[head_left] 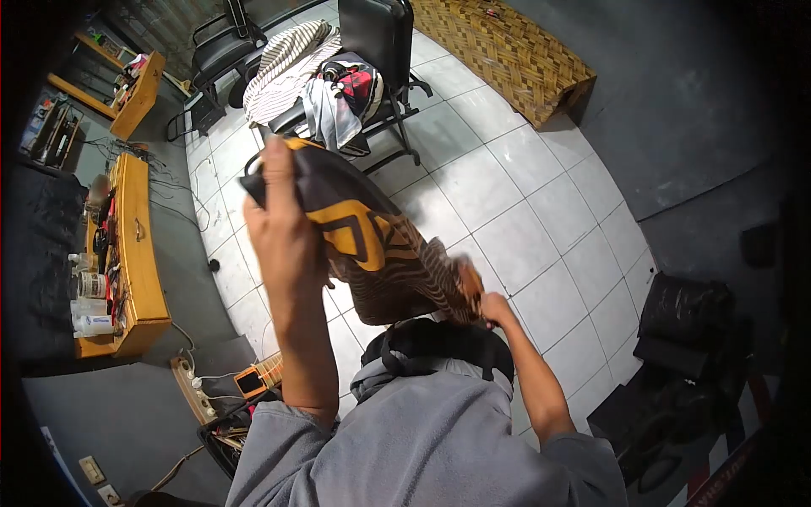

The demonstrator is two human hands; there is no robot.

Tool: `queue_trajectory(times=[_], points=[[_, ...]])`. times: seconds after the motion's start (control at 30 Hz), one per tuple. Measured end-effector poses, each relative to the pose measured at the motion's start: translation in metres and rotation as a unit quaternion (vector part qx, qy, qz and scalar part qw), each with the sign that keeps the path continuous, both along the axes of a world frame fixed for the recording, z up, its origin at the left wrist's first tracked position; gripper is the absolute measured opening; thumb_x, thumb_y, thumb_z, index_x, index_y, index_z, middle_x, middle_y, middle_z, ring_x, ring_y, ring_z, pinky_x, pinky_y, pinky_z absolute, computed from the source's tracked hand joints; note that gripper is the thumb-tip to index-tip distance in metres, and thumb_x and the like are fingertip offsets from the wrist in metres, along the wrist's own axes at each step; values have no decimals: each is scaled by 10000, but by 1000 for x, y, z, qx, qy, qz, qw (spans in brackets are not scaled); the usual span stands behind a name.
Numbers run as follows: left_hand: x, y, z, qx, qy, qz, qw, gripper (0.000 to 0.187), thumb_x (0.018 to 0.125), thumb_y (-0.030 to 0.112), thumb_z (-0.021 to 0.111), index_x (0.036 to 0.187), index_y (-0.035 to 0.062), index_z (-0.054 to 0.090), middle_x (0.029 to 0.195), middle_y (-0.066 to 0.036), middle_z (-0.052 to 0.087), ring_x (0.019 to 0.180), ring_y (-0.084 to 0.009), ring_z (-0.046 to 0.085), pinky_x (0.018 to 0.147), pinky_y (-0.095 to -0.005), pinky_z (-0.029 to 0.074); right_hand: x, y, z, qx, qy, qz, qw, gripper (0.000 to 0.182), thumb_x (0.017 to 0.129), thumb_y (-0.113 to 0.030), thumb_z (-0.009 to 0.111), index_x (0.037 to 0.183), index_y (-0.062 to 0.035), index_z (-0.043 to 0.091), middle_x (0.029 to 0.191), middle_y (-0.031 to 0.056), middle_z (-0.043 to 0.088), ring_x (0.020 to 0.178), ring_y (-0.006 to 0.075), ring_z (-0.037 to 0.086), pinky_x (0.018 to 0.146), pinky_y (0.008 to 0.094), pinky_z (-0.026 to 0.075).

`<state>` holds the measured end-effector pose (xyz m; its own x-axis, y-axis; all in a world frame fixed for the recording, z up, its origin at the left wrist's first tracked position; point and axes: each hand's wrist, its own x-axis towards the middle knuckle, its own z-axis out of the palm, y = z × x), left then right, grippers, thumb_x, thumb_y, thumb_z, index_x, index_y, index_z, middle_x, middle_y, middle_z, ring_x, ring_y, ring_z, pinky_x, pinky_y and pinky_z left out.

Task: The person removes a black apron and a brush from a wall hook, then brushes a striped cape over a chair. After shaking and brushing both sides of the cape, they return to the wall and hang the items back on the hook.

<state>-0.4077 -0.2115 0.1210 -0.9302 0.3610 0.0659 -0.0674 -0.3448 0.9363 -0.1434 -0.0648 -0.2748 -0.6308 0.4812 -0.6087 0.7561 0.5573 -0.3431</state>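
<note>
at the centre of the frame, a dark-brown, wavy-striped, yellow-marked cloth (367, 241) is slung slantwise, upper end clamped in the left grip (280, 215), lower end pinched in the right grip (494, 310)! likely light and limp, it is best held by its edges.

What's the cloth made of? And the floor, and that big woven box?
Cloth: soft-looking fabric, mostly dull; it drapes. Which fibre, I can't tell.
Floor: likely glazed ceramic tile, shiny; pale squares with grid lines.
Woven box: maybe bamboo or rattan, slightly glossy; flat strips criss-cross.
</note>
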Motion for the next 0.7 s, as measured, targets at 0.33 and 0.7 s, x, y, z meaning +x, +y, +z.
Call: queue_trajectory(times=[0.33,0.7], points=[[22,48,-59,64,-94,-80,990,253,919,306,448,917,58,493,762,-41,551,625,-121,552,547,-272,479,-87,-67,185,-58,527,-126,839,206,930,-189,342,944,-13,449,566,68,491,450,153,488,412,253,373],[17,31,-18,163,-100,52,980,313,938,322,373,897,30,479,749,-84,572,610,-185,596,564,-325,527,1,-4,-13,-9,104,-240,965,280,852,-181,412,899,62,542,696,230,593,556,309,594,513,396,460]])
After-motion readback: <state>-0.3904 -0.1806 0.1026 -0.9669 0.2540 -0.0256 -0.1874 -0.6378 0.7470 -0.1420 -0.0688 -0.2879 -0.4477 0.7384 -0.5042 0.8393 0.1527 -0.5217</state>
